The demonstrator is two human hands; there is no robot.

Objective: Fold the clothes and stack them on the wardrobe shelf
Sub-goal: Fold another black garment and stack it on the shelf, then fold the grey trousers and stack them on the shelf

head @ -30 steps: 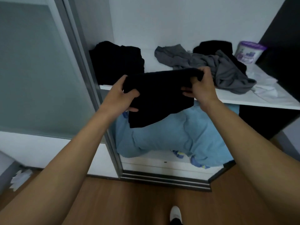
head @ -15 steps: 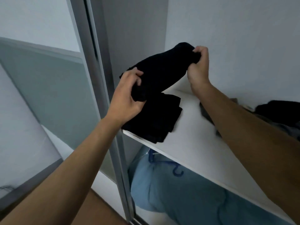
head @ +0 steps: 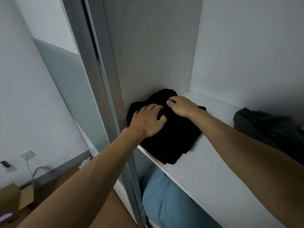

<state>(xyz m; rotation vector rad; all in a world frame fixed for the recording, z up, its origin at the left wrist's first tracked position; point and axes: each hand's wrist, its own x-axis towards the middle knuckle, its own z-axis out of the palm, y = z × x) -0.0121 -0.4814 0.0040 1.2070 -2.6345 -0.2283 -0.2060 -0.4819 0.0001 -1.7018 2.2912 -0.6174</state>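
A stack of folded black clothes (head: pixel 172 139) lies at the left end of the white wardrobe shelf (head: pixel 202 168), against the side wall. My left hand (head: pixel 148 120) rests flat on top of the stack with fingers spread. My right hand (head: pixel 181 105) lies on the stack's far part, fingers curled down onto the black cloth. Whether the right fingers pinch the cloth is unclear. A crumpled dark grey garment (head: pixel 266 127) lies farther right on the same shelf.
The sliding door frame (head: pixel 105 99) stands directly left of the stack. A light blue bundle (head: pixel 166 201) fills the space under the shelf. A cardboard box (head: pixel 14 199) and cables (head: pixel 39 170) sit on the wooden floor at the lower left.
The black garment, held up in both hands before, now lies on top of the black stack. Both hands came down onto it and the left hand's fingers opened.
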